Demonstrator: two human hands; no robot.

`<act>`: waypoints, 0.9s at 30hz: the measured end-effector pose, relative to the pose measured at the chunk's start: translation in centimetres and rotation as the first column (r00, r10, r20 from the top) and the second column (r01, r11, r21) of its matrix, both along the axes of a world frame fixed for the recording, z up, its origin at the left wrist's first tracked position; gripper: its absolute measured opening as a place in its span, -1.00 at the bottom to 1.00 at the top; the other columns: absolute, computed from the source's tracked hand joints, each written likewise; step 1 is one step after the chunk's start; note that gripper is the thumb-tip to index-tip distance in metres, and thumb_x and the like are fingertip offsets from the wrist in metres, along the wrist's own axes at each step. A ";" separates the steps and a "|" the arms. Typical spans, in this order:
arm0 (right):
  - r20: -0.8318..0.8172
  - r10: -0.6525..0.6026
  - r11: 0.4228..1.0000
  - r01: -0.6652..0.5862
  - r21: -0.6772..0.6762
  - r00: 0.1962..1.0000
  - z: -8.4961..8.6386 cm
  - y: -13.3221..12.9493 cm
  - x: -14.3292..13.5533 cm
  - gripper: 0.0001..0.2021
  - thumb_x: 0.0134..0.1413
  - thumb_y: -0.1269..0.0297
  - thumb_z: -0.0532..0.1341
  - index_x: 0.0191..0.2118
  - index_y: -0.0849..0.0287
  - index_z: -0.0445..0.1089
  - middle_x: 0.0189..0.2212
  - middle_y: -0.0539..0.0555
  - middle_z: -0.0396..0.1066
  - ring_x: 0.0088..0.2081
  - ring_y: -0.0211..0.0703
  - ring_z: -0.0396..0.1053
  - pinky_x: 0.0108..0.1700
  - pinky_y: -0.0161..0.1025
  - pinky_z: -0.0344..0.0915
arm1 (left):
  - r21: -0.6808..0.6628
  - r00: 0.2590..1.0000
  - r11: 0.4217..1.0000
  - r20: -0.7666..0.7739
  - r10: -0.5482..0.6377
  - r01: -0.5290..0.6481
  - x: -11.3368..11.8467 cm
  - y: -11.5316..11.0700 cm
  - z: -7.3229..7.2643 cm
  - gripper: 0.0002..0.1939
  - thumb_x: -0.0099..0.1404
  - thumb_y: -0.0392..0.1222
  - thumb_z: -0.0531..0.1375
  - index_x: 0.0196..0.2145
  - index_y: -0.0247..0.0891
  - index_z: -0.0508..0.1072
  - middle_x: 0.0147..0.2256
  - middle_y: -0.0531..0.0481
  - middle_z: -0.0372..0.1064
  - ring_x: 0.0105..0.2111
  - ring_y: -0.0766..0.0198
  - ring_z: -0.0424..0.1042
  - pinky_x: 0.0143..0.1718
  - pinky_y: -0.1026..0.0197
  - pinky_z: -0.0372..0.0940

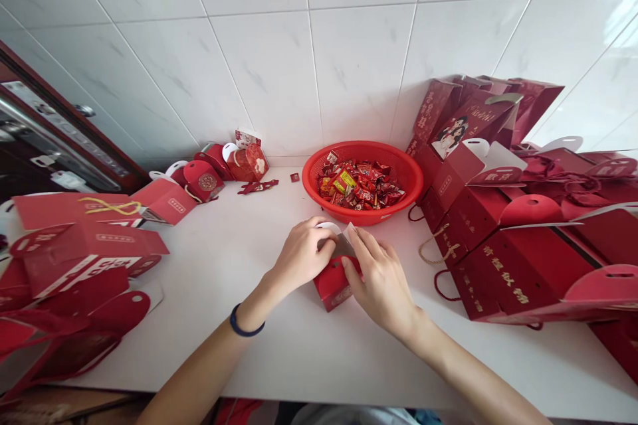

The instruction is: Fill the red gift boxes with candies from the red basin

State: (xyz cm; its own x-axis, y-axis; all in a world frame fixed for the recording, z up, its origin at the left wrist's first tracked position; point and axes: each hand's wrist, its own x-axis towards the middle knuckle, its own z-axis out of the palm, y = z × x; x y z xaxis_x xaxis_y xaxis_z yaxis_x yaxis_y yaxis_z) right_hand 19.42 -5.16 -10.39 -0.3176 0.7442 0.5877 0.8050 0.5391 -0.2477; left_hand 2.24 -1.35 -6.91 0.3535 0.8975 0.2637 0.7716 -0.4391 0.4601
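Head view: nearest the camera, your left forearm, with a dark blue fabric band at the wrist, and your right forearm slant inward across the smooth white tabletop. They meet at the small red cardboard box with arched, pale-lined flaps, which stands on the tabletop between your hands. Your left hand has thumb and fingers pinched together at the flap on the box's left; the exact contact is partly hidden by your knuckles. Your right hand appears clamped on the right side, fingers laid together along a raised flap, thumb against the box below. Key relation: the box body lies below your fingertips and toward you, set askew, one corner facing you; its long axis can't be told. Neither hand is clearly nearer, as both touch it. Just beyond your hands sits the round red plastic basket, bearing small shiny wrapped packets.
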 end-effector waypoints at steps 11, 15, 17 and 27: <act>0.078 -0.109 0.993 0.111 -0.029 0.991 0.7 -0.9 -0.4 -0.58 0.40 0.20 0.02 0.22 0.27 0.33 0.22 0.31 0.34 0.02 0.12 0.44 0.28 0.33 0.02 | -0.187 0.999 0.982 0.034 0.001 0.006 -1.2 0.5 0.2 -0.51 0.35 -0.12 0.09 -0.70 -0.17 0.05 -0.64 0.03 0.20 -0.37 0.13 0.41 -0.21 0.10 0.31; 0.039 -0.085 0.987 0.090 -0.134 0.996 1.4 -0.9 -0.1 -0.55 0.44 0.13 -0.06 0.19 0.26 0.36 0.21 0.30 0.36 0.06 0.15 0.42 0.27 0.34 0.06 | -0.331 0.981 0.931 0.166 -0.104 0.155 -2.9 0.7 1.0 -0.87 0.25 -0.16 0.16 -0.41 -0.19 0.46 -0.27 -0.02 0.52 -0.15 0.11 0.48 -0.07 0.13 0.37; 0.008 -0.060 0.975 0.060 -0.215 0.998 1.7 -0.8 0.2 -0.53 0.43 0.08 -0.07 0.19 0.25 0.36 0.22 0.30 0.34 0.09 0.16 0.42 0.26 0.33 0.10 | -0.390 0.956 0.884 0.238 -0.174 0.258 -4.1 0.6 1.6 -0.69 0.23 -0.15 0.20 -0.06 -0.17 0.50 0.03 -0.04 0.50 0.07 0.08 0.44 0.13 0.10 0.32; 0.023 0.103 0.813 -0.071 -0.577 0.994 1.7 -0.1 2.7 -0.11 0.14 -0.27 0.18 0.39 0.30 0.10 0.36 0.45 0.06 0.38 0.34 0.06 0.32 0.37 0.00 | -0.617 0.963 0.739 0.189 -0.194 0.270 -8.6 -0.1 1.6 0.06 0.16 0.13 0.38 0.45 -0.09 -0.06 0.46 -0.08 -0.14 0.42 -0.08 -0.06 0.37 0.01 0.06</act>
State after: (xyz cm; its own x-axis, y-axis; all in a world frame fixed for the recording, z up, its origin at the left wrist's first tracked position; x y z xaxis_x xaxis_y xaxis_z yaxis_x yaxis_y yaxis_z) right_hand 22.11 -5.29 -8.65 -0.4145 0.9091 0.0427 0.7814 0.3795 -0.4954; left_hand -6.34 -1.45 -5.33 0.5775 0.7649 -0.2855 0.6148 -0.1773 0.7685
